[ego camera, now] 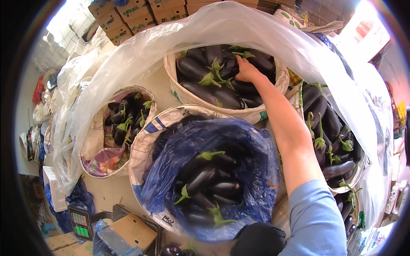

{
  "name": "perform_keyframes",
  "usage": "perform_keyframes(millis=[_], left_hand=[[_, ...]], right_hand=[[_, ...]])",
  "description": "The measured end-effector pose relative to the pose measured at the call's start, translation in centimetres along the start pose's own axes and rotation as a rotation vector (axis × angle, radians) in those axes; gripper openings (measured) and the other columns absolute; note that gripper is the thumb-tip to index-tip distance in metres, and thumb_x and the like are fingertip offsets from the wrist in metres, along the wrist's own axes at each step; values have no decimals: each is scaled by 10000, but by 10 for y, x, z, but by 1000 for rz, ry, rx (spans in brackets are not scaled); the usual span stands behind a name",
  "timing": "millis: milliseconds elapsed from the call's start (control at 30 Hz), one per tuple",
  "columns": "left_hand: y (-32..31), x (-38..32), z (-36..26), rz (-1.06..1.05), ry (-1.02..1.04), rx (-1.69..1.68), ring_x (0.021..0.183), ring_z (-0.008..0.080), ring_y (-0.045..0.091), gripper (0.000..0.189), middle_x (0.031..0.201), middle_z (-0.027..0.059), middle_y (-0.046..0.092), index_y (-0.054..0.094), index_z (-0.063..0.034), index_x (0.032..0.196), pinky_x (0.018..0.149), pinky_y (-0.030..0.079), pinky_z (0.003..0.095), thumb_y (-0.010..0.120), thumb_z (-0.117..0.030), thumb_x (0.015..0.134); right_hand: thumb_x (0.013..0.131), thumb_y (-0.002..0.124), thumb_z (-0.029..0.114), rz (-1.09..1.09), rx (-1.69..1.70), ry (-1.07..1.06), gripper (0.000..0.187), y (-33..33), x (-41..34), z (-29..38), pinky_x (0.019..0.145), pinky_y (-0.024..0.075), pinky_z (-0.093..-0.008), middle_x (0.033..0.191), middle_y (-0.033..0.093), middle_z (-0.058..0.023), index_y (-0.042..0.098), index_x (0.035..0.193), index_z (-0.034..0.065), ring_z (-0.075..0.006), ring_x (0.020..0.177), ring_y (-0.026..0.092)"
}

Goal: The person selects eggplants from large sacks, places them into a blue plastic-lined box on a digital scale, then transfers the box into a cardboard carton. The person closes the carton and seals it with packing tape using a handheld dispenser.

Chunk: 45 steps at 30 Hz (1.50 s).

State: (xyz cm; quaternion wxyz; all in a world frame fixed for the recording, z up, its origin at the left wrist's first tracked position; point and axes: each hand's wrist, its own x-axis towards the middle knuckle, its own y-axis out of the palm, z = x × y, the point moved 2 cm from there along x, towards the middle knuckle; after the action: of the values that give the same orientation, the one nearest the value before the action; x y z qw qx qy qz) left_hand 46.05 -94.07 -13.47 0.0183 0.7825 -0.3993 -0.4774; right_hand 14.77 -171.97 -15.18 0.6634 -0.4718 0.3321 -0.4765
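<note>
My right hand (248, 69) reaches into the far round woven basket (221, 112), which is full of dark eggplants (193, 68). Its fingertips touch an eggplant near a green stem; whether they grip it is unclear. My left hand is out of view. Nearer to me stands a larger woven basket (137, 166) lined with a blue plastic bag (259, 153). Several eggplants (201, 180) with green stems lie inside that bag. Clear plastic sheeting (205, 27) arches around the far side of the baskets.
A smaller basket of eggplants (93, 160) stands left, and another (360, 172) stands right. At the lower left are a scale display (80, 222) and a cardboard box (134, 232) with plastic on it. Stacked cartons (137, 12) stand behind the sheeting.
</note>
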Motion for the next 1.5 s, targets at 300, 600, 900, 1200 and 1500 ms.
perform_keyframes(millis=[300, 600, 900, 1200, 1500], left_hand=[[-13, 11, 9, -20, -29, -7, 1285, 380, 530, 850, 1428, 172, 529, 443, -93, 1496, 1110, 432, 499, 647, -627, 866], [-3, 26, 12, 24, -52, 21, 1283, 380, 531, 844, 1424, 170, 531, 448, -97, 1491, 1104, 435, 499, 645, -629, 866], [-3, 25, 16, 35, -56, 47, 1281, 380, 532, 837, 1420, 168, 534, 453, -101, 1486, 1098, 438, 499, 644, -631, 866], [-15, 0, 30, 63, -55, 65, 1279, 379, 532, 831, 1415, 166, 536, 459, -104, 1480, 1093, 441, 499, 642, -633, 866], [9, 8, 25, 67, -78, -21, 1279, 377, 532, 827, 1408, 162, 539, 466, -101, 1468, 1090, 440, 499, 637, -641, 865]], right_hand=[[628, 919, 394, -98, -70, -97, 960, -23, 9, 28, 1014, 512, -467, 1400, 470, -270, 508, 1449, 116, -451, 1216, 578], [830, 775, 236, 63, 265, -257, 658, -84, 46, 48, 962, 528, -407, 1441, 558, -196, 560, 1402, -9, -321, 1205, 623], [712, 839, 464, 510, -250, -119, 902, -15, -32, -43, 1093, 453, -441, 1382, 581, -249, 537, 1419, -7, -377, 1272, 567], [651, 837, 436, 13, -410, -345, 647, -43, -51, -13, 942, 524, -458, 1136, 608, -197, 687, 1094, -11, -373, 1160, 560], [707, 741, 482, 180, -258, -230, 646, -184, -16, 90, 781, 547, -413, 972, 717, -206, 691, 1106, -23, -309, 874, 703]])
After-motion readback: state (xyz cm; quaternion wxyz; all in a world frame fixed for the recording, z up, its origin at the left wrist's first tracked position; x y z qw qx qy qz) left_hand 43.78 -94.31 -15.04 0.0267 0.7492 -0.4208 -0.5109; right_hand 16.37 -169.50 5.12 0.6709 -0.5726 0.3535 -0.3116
